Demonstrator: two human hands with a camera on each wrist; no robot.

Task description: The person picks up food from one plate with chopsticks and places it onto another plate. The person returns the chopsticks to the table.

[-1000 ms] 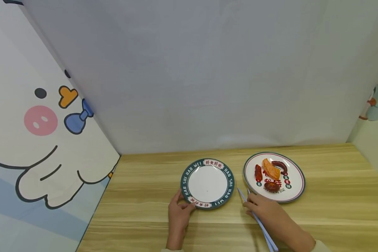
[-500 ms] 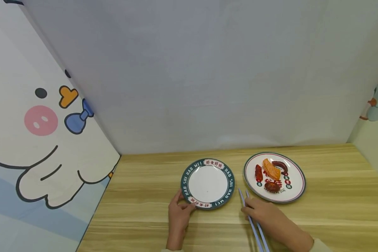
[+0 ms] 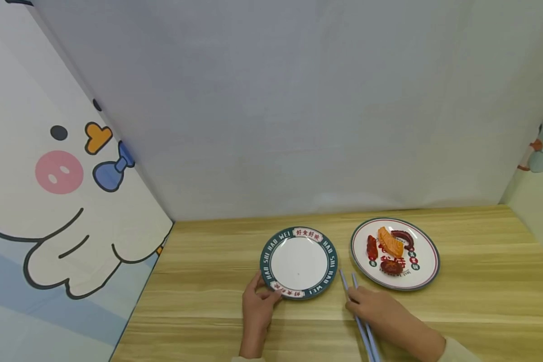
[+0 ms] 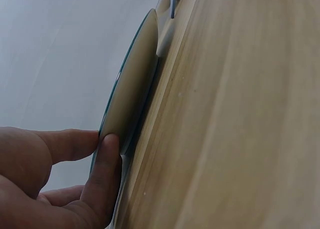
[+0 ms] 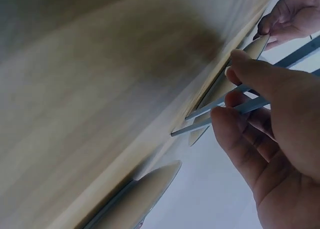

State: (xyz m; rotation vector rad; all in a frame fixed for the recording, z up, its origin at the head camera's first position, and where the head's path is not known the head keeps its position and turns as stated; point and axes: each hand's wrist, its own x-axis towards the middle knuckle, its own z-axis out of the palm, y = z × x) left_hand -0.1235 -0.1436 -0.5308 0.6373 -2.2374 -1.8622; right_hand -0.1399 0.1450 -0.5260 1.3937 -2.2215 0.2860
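Observation:
In the head view my left hand (image 3: 257,307) pinches the near-left rim of a round white plate (image 3: 298,264) with a green lettered border. Its thumb lies over the rim; the left wrist view has a finger under the plate's edge (image 4: 132,79). My right hand (image 3: 384,310) holds a pair of pale blue chopsticks (image 3: 363,332), tips slightly apart and pointing away between the two plates. From the right wrist, the chopsticks (image 5: 255,104) run between thumb and fingers, with nothing between their tips, which are close over the table.
An oval white plate (image 3: 423,274) stands to the right. It bears an orange salmon-like slice (image 3: 390,244), a curled dark red tentacle-like piece (image 3: 407,240), a red piece (image 3: 372,248) and a round brown piece (image 3: 391,267). A pale wall (image 3: 321,125) rises behind the wooden table (image 3: 199,281).
The chopsticks' rear ends have swung left and their tips have spread apart, as my right fingers shifted along them. My left hand and both plates stay put.

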